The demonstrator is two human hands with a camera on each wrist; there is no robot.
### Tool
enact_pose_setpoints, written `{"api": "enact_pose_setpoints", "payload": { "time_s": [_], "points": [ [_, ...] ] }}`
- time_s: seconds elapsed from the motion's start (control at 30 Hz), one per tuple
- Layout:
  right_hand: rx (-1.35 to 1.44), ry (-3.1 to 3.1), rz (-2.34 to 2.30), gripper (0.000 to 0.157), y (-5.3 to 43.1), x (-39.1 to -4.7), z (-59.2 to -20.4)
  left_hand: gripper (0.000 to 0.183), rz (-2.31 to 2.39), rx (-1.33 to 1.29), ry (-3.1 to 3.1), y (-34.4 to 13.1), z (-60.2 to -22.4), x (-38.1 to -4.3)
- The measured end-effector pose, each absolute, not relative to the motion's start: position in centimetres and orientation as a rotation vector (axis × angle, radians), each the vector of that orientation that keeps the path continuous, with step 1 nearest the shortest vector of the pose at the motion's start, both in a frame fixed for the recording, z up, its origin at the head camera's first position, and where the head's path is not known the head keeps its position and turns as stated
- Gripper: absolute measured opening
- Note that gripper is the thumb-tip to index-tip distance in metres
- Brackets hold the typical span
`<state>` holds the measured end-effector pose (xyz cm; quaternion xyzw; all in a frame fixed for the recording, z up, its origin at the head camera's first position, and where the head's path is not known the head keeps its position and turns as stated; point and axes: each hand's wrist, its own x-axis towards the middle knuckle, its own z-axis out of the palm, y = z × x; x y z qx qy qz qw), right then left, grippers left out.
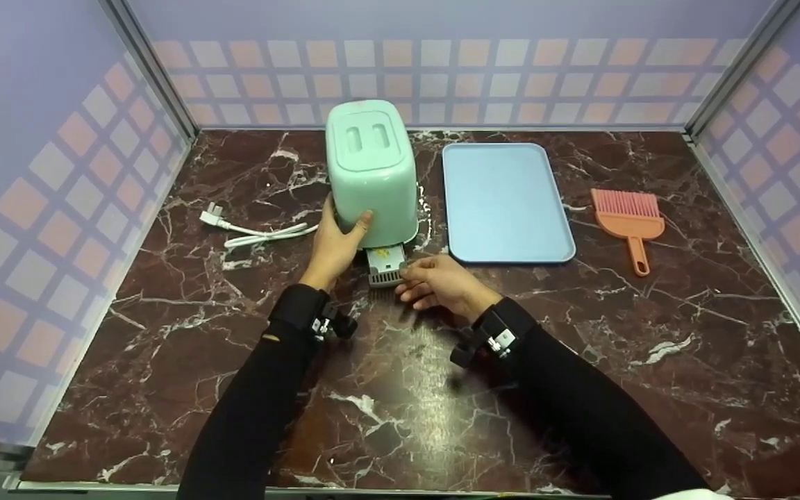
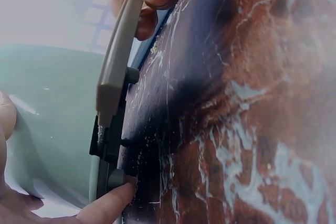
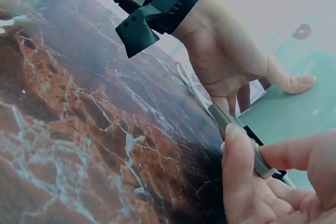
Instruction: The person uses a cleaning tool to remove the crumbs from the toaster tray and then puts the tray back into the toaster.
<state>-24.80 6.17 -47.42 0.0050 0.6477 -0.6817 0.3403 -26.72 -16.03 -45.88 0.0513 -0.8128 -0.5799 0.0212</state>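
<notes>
A mint-green toaster (image 1: 376, 187) stands on the marbled tabletop, its two-slot lid on top. My left hand (image 1: 332, 248) holds its lower left side, thumb on the near face; in the left wrist view a fingertip touches a foot under the base (image 2: 116, 178). Part of a metal crumb tray (image 1: 385, 262) sticks out from the toaster's near bottom edge, with yellowish crumbs on it. My right hand (image 1: 442, 283) pinches the right end of the tray's grey slotted front (image 3: 220, 116) between thumb and fingers. The tray's rear part is hidden inside the toaster.
Right of the toaster lies a light blue tray (image 1: 507, 205). Farther right is an orange brush (image 1: 628, 219) with pink bristles. The toaster's white cord and plug (image 1: 214, 217) lie to the left. Tiled wall panels (image 1: 435, 76) border the table's back and sides.
</notes>
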Motion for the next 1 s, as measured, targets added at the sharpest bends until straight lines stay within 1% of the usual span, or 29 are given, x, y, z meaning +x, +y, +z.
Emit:
{"api": "enact_pose_setpoints", "payload": {
  "time_s": [0.2, 0.5, 1.0],
  "points": [
    [-0.034, 1.705, -1.762, 0.026, 6.4, -24.3, -47.4, 0.098, -1.795, 0.157, -2.516, -16.0, -45.8, -26.8],
    [-0.016, 1.694, -1.758, 0.028, 6.6, -23.9, -47.6, 0.097, -1.779, 0.178, -2.514, -15.8, -45.9, -26.8],
    [-0.062, 1.682, -1.739, 0.026, 7.6, -22.9, -47.9, 0.096, -1.748, 0.198, -2.532, -15.5, -46.0, -27.0]
  ]
}}
